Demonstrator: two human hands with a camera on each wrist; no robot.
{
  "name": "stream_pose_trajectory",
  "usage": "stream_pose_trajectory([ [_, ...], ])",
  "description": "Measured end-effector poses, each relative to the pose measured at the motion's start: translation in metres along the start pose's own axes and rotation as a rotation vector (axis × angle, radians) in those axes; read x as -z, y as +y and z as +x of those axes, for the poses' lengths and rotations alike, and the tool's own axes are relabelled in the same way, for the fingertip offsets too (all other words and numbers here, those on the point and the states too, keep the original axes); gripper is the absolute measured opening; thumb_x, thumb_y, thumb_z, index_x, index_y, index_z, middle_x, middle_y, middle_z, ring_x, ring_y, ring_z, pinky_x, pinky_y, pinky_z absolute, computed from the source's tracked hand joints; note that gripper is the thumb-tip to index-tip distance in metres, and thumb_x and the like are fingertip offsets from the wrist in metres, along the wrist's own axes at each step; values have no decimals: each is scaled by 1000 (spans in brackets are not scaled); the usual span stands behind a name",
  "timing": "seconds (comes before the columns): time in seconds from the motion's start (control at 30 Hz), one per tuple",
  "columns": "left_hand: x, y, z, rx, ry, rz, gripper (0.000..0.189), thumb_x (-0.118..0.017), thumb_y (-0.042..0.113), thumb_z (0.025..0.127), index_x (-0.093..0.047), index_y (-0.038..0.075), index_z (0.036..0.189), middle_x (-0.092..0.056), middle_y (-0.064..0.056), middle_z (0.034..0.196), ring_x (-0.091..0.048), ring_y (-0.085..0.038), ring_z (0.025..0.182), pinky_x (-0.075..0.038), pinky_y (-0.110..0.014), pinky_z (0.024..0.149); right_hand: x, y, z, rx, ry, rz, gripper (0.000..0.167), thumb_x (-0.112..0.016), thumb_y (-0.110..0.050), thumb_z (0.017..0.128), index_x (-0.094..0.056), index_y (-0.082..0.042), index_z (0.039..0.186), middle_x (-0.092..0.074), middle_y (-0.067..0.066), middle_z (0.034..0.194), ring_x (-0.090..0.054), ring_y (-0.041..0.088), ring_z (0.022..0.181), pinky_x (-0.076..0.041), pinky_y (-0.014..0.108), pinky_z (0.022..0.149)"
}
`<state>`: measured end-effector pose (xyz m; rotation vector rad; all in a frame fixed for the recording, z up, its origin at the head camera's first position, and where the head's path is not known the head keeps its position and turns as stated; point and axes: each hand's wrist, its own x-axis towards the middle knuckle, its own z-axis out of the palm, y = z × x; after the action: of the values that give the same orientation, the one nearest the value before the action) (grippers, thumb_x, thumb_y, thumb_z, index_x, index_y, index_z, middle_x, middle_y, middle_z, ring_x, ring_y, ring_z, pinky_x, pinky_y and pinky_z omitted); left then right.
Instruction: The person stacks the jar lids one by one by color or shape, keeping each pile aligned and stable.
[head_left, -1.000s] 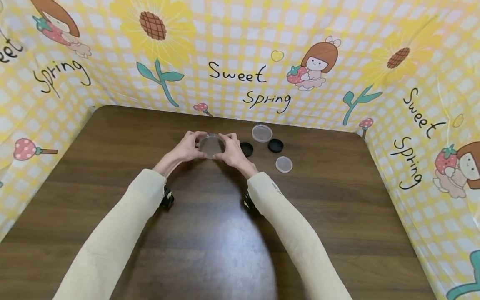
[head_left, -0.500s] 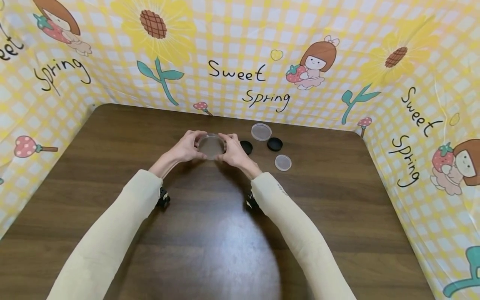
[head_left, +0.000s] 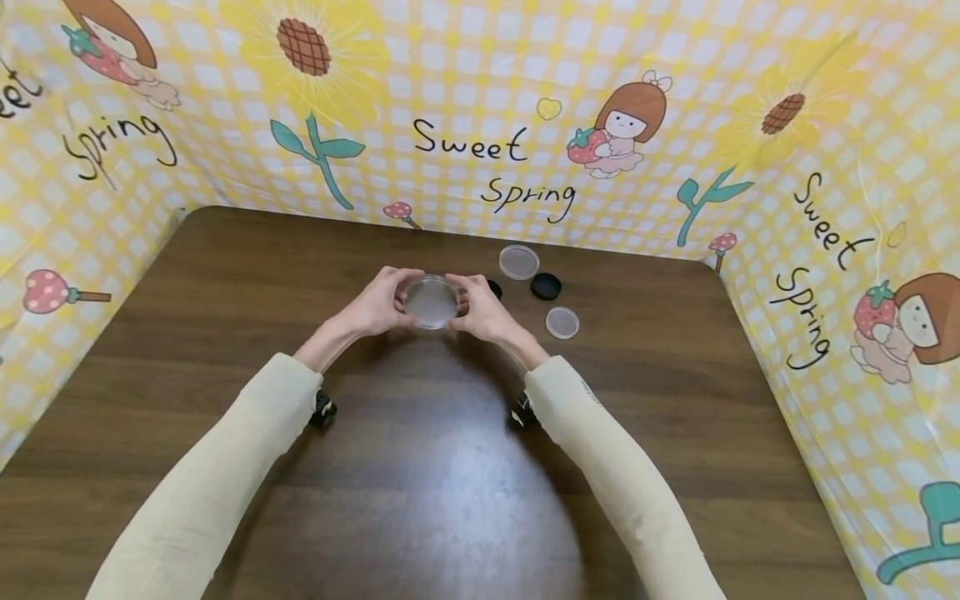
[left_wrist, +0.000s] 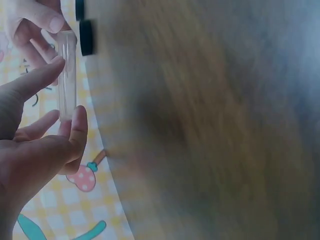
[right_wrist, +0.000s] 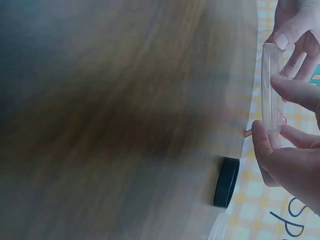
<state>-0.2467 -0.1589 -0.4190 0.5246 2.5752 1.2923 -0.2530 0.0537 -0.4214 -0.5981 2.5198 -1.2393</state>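
A clear round petri dish (head_left: 431,302) is held between both hands near the far side of the table. My left hand (head_left: 378,302) grips its left edge with thumb and fingers, while my right hand (head_left: 482,308) grips the right edge the same way. Both wrist views show the dish edge-on as a thin clear band, raised above the tabletop. In the left wrist view the left thumb lies on the side of the dish (left_wrist: 67,80), fingertips under its lower end. From the right wrist, the right thumb and fingers pinch the dish (right_wrist: 270,95) likewise.
Right of the hands lie a large clear dish (head_left: 519,262), a black round lid-like piece (head_left: 546,287) and a smaller clear dish (head_left: 562,322). Another black round piece (head_left: 495,288) is mostly hidden behind the right hand. A patterned cloth (head_left: 465,100) walls the brown table (head_left: 442,467).
Both hands have carried the petri dish slightly rightward and closer to the person. The right hand now covers more of the nearer black piece. The other pieces stay in place on the table.
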Motion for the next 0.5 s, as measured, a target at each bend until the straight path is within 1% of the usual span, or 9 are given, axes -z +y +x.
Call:
stream_pose_trajectory([
  [0.17,-10,6,-3,-22,3,-10,79,-79,-5,74,-39,-3,143,-33,-27,127,-50,-35,99,-49,-39,81,3,4,-13,-14,34,-2,79,-77,4,78,-38,-3,146,-33,21,134,-53,30,110,-49,31,89],
  [0.3,-19,13,-5,-25,11,35,78,-81,-2,74,-41,-3,141,-36,-27,125,-52,-33,94,-48,-39,79,5,8,-23,-27,44,23,78,-78,5,76,-41,-3,144,-34,20,133,-55,31,110,-50,29,86],
  [0.4,-28,17,-8,-25,26,72,77,-82,1,73,-43,-3,140,-38,-26,123,-53,-30,89,-48,-37,77,8,9,-31,-34,40,12,77,-78,6,75,-42,-3,143,-34,20,133,-56,31,109,-51,27,85],
  [0.5,-35,20,-9,-27,47,67,77,-84,1,71,-46,-2,138,-40,-25,121,-53,-29,88,-48,-36,76,10,10,-39,-36,36,-9,77,-78,6,75,-43,-2,143,-35,21,133,-56,31,107,-51,27,84],
])
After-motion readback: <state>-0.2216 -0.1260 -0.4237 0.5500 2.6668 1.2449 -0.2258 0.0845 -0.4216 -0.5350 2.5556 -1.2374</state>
